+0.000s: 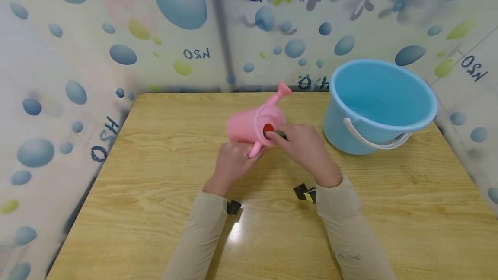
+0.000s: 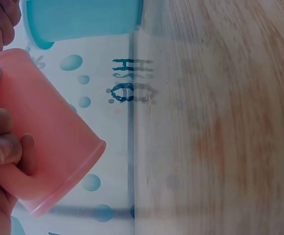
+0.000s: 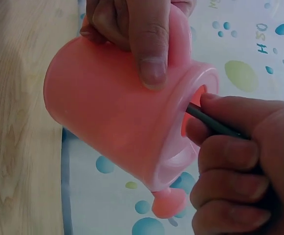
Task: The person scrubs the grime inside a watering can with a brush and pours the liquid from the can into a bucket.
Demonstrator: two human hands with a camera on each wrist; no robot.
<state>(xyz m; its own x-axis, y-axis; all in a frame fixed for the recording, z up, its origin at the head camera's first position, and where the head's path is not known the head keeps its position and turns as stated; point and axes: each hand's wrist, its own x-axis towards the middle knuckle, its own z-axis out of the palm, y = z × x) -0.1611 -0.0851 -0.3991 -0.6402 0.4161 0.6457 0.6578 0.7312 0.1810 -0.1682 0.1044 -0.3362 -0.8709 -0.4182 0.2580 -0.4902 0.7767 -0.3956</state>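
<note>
A pink toy watering can (image 1: 243, 125) is held tilted above the table, its round top opening turned toward my right hand. My left hand (image 1: 233, 161) grips its handle, and in the right wrist view the left thumb (image 3: 154, 71) lies along the can's side. My right hand (image 1: 305, 146) holds a slender dark green stick (image 3: 212, 121) between thumb and fingers. The stick's tip is at the can's opening, with the other fingers curled round the rest of it. What kind of tool it is stays hidden. The sprinkler spout (image 1: 281, 92) points away from me.
A light blue bucket (image 1: 338, 131) with a white handle stands on the wooden table (image 1: 163, 141) at the back right. Small black pieces (image 1: 300, 191) lie near my right sleeve, another black piece (image 1: 234, 207) by the left one. A patterned wall (image 1: 148, 68) rises behind the table.
</note>
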